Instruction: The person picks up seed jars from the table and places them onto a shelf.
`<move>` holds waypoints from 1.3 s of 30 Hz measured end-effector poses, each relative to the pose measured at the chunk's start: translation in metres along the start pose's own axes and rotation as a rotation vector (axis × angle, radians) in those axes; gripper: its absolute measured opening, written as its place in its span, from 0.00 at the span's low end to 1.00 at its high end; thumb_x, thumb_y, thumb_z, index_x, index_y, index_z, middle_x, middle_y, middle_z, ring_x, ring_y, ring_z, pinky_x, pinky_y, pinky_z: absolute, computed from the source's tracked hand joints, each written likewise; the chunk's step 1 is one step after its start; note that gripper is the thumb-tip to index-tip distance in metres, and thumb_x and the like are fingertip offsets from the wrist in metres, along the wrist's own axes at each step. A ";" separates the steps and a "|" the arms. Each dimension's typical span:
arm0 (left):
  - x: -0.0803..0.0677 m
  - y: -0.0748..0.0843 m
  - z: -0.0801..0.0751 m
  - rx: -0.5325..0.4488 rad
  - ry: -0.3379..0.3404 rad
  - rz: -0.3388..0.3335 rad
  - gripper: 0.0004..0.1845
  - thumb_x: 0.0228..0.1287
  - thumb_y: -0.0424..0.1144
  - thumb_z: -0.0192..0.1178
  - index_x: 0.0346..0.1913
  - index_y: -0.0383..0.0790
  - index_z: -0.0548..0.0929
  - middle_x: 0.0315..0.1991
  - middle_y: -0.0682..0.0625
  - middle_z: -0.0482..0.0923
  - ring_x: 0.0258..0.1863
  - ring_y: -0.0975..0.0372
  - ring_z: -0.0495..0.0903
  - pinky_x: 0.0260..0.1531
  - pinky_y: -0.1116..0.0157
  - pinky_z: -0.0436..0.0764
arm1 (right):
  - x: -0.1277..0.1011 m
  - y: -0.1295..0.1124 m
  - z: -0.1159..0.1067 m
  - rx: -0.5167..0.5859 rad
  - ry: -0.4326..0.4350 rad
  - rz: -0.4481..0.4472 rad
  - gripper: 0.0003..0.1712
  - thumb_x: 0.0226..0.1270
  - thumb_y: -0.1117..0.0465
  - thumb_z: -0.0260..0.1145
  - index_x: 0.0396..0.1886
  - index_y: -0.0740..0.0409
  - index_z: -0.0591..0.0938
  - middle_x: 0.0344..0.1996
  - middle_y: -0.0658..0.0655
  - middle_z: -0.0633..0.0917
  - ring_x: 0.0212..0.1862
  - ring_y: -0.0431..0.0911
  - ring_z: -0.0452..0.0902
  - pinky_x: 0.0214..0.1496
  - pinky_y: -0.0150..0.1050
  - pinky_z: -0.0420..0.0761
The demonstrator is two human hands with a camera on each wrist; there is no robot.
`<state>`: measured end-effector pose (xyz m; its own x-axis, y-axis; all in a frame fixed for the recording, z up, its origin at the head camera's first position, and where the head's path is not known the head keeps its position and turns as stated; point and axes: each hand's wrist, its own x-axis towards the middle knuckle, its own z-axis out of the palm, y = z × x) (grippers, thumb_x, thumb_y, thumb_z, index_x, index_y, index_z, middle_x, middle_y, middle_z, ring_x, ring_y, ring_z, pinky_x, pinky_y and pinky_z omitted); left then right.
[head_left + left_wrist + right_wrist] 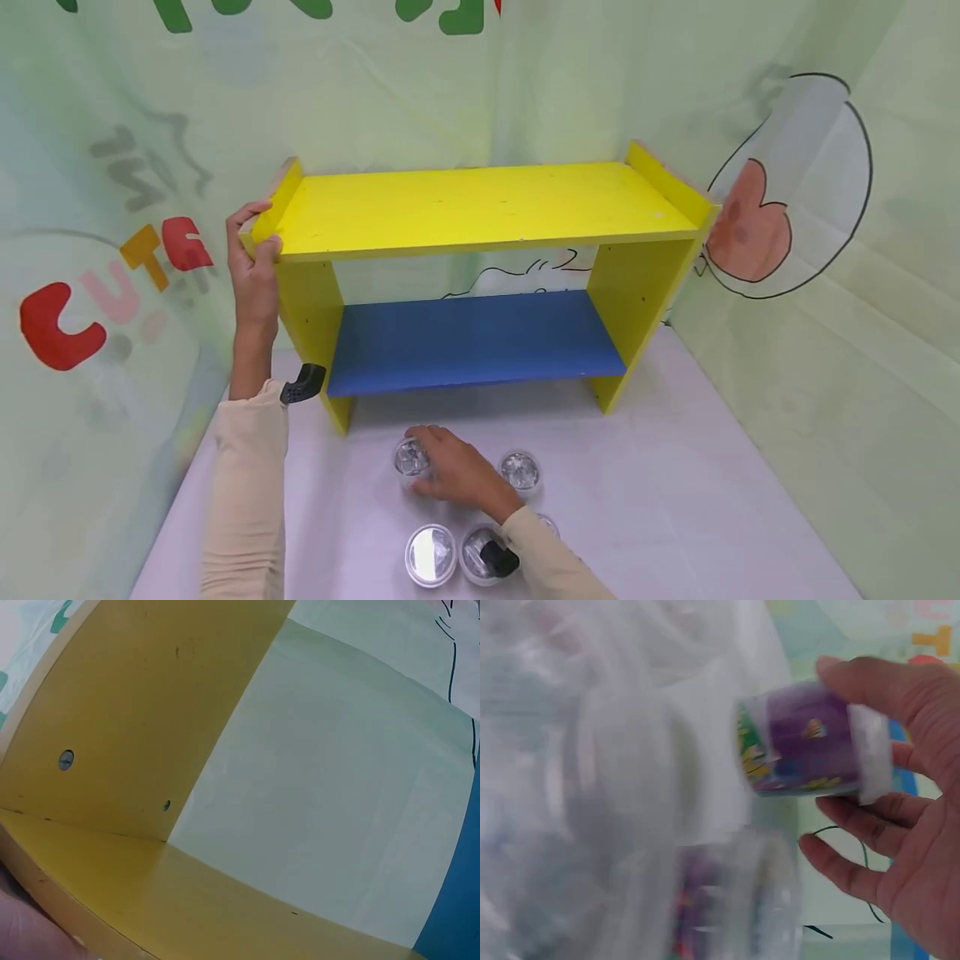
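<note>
right hand (457, 475) pinches a light, slippery-looking foil-lidded cup (411, 457) round its sides; left hand (255, 258) grips the stiff shelf (480, 208) corner.

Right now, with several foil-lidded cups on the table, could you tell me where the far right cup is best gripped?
Probably round its side wall, from above. The far right cup stands upright, foil lid up, with free space around it; the right hand grips its neighbour cup the same way. Avoid pressing the thin lid. The left hand holds the shelf.
</note>
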<state>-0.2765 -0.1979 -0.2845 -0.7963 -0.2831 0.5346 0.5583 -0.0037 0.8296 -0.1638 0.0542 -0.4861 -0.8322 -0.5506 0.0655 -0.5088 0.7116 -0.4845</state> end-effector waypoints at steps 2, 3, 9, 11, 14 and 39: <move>0.000 0.000 0.001 0.014 0.003 0.002 0.22 0.63 0.33 0.46 0.58 0.55 0.71 0.59 0.55 0.66 0.44 0.61 0.72 0.41 0.73 0.76 | 0.001 -0.001 -0.008 0.096 0.007 -0.018 0.41 0.57 0.49 0.72 0.70 0.49 0.67 0.64 0.54 0.74 0.63 0.48 0.73 0.63 0.44 0.76; 0.000 0.000 0.001 0.018 0.004 0.003 0.22 0.63 0.33 0.46 0.58 0.55 0.71 0.58 0.55 0.66 0.44 0.60 0.72 0.41 0.73 0.76 | 0.001 -0.001 -0.011 0.134 0.016 -0.033 0.41 0.58 0.49 0.71 0.70 0.49 0.67 0.63 0.54 0.74 0.62 0.47 0.74 0.62 0.43 0.76; -0.001 0.001 0.002 0.046 0.007 0.000 0.22 0.64 0.34 0.46 0.60 0.55 0.70 0.60 0.56 0.65 0.47 0.61 0.71 0.43 0.73 0.76 | 0.004 -0.003 -0.031 0.393 0.038 -0.064 0.39 0.61 0.48 0.70 0.70 0.46 0.66 0.56 0.52 0.73 0.52 0.43 0.73 0.52 0.39 0.80; -0.002 0.000 0.001 0.051 0.006 0.002 0.23 0.64 0.34 0.46 0.60 0.55 0.70 0.60 0.56 0.65 0.46 0.61 0.71 0.42 0.73 0.76 | 0.005 -0.004 -0.037 0.471 0.043 -0.068 0.38 0.62 0.50 0.70 0.71 0.43 0.66 0.58 0.53 0.71 0.52 0.44 0.73 0.49 0.38 0.81; -0.002 0.000 0.001 0.050 0.002 0.004 0.23 0.64 0.34 0.46 0.61 0.55 0.69 0.59 0.57 0.65 0.45 0.61 0.72 0.41 0.73 0.76 | 0.005 -0.005 -0.045 0.575 0.037 -0.074 0.37 0.64 0.54 0.68 0.71 0.41 0.65 0.59 0.55 0.69 0.53 0.46 0.71 0.46 0.37 0.83; -0.002 -0.001 0.000 0.045 -0.014 0.017 0.22 0.66 0.36 0.47 0.62 0.55 0.68 0.57 0.55 0.66 0.44 0.60 0.73 0.42 0.74 0.78 | 0.035 -0.033 -0.124 1.050 0.115 -0.354 0.44 0.62 0.67 0.66 0.73 0.61 0.52 0.62 0.67 0.67 0.60 0.49 0.71 0.61 0.46 0.78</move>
<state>-0.2754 -0.1971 -0.2864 -0.7899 -0.2693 0.5510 0.5613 0.0445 0.8264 -0.2030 0.0656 -0.3591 -0.7201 -0.5668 0.4002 -0.3281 -0.2302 -0.9162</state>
